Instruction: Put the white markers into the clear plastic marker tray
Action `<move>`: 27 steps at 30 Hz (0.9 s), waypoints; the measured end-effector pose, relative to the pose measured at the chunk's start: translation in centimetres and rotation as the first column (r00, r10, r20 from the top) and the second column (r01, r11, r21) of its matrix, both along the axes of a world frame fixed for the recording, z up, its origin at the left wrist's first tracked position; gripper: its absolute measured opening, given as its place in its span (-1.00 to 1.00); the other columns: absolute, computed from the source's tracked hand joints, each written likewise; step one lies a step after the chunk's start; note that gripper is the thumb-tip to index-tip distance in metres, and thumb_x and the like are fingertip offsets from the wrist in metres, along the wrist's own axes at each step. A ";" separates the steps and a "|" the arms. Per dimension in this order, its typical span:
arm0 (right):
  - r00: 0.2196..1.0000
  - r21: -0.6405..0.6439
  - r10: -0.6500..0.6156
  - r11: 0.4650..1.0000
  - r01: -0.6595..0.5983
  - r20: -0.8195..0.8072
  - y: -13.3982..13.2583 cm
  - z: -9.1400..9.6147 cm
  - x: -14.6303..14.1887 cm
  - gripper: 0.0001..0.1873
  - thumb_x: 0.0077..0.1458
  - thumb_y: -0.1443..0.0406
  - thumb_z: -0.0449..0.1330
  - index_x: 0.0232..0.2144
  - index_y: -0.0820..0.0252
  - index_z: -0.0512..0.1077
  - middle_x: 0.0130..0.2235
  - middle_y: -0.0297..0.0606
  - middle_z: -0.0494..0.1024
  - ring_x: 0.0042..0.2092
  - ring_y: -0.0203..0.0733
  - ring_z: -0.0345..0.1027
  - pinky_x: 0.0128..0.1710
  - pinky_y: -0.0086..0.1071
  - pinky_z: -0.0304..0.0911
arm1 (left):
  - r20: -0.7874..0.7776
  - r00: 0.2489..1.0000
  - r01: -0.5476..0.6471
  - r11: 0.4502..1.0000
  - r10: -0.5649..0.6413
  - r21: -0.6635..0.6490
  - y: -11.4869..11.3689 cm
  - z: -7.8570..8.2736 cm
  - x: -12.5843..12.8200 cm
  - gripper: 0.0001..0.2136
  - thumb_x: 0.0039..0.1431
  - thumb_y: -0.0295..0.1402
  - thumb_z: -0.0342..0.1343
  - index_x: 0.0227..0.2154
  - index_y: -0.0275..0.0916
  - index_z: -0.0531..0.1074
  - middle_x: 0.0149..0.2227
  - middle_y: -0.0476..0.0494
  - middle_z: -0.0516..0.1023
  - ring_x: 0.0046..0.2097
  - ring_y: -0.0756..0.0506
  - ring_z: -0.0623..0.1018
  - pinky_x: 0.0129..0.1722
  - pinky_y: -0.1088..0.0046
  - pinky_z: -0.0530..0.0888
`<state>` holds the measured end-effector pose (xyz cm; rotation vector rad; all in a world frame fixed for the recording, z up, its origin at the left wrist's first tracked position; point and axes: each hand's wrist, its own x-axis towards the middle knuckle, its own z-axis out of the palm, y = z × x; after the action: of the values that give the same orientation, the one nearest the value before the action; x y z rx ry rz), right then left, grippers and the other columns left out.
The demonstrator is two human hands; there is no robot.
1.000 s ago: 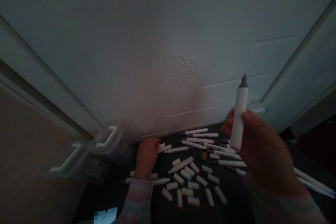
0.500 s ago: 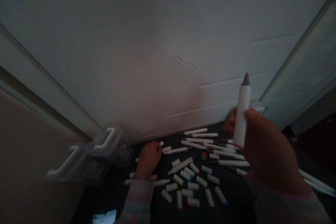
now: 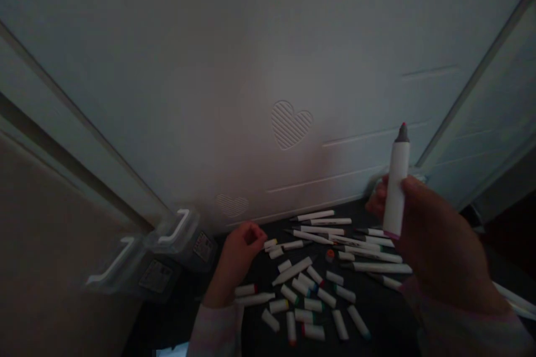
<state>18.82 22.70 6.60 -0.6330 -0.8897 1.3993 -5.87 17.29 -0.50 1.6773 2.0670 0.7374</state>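
Note:
My right hand (image 3: 444, 240) is raised at the right, fingers wrapped round a white marker (image 3: 396, 189). The marker stands upright and uncapped, with a grey collar, a pinkish-red tip and a pink bottom end. Lower and to the left, my left hand (image 3: 240, 254) is over the dark surface with its fingers curled and pressed together. What it holds, if anything, is hidden. Just right of its fingertips lies a white cap with a yellow end (image 3: 271, 244). Several white caps (image 3: 304, 316) with coloured ends lie scattered in front, and several uncapped markers (image 3: 368, 254) lie behind them.
Two clear plastic boxes with white handles, one nearer (image 3: 134, 268) and one farther (image 3: 180, 234), stand at the left. A white panel (image 3: 209, 67) with raised hearts rises behind the dark surface (image 3: 234, 340). An orange-topped cap (image 3: 330, 255) sits among the markers.
My left hand has lifted slightly and turned, and the small white piece at its fingertips no longer shows. My right hand, still holding the marker, has shifted slightly right. The view has tilted a little.

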 end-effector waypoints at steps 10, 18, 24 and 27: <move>0.999 0.043 0.031 0.999 -0.030 -0.011 -0.3 0.2 -0.5 -0.86 -0.04 0.26 0.13 -0.57 0.18 0.37 -0.53 -0.36 0.32 -0.50 -0.38 0.19 -0.55 -0.51 0.17 | -0.021 0.976 0.210 0.962 -0.217 -0.172 -0.2 -0.2 2.0 -0.90 -0.01 -0.39 0.02 -0.41 -0.23 0.40 -0.44 -0.01 0.48 -0.37 -0.01 0.45 -0.39 0.53 0.30; 0.999 0.094 0.046 0.994 -0.046 0.009 -0.3 0.1 -0.3 -0.82 0.01 0.26 0.09 -0.57 0.18 0.36 -0.53 -0.36 0.32 -0.51 -0.38 0.18 -0.54 -0.48 0.16 | -0.238 0.949 0.121 0.938 -0.204 -0.324 0.3 -1.3 1.7 -0.87 -0.01 -0.43 0.01 -0.46 -0.20 0.46 -0.42 -0.08 0.52 -0.35 -0.05 0.47 -0.39 0.49 0.27; 0.999 0.075 0.040 0.996 -0.039 -0.011 -0.3 0.2 -0.3 -0.83 -0.02 0.25 0.11 -0.58 0.20 0.36 -0.53 -0.36 0.33 -0.52 -0.40 0.18 -0.58 -0.52 0.13 | -0.309 0.926 0.089 0.920 -0.217 -0.381 0.3 -1.9 2.7 -0.87 -0.02 -0.40 0.03 -0.43 -0.18 0.48 -0.35 -0.12 0.54 -0.26 -0.10 0.49 -0.30 0.45 0.31; 0.999 0.073 0.045 0.996 -0.045 -0.010 -0.3 0.2 -0.3 -0.84 -0.01 0.26 0.11 -0.57 0.19 0.37 -0.53 -0.36 0.33 -0.52 -0.39 0.18 -0.58 -0.51 0.13 | -0.317 0.923 0.080 0.915 -0.218 -0.396 0.3 -2.1 2.9 -0.84 -0.06 -0.45 0.03 -0.42 -0.19 0.48 -0.33 -0.17 0.55 -0.24 -0.13 0.50 -0.29 0.42 0.33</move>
<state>18.53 22.45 6.76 -0.5524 -0.9461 1.4033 -2.97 17.64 -2.62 1.8096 2.1013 -0.0298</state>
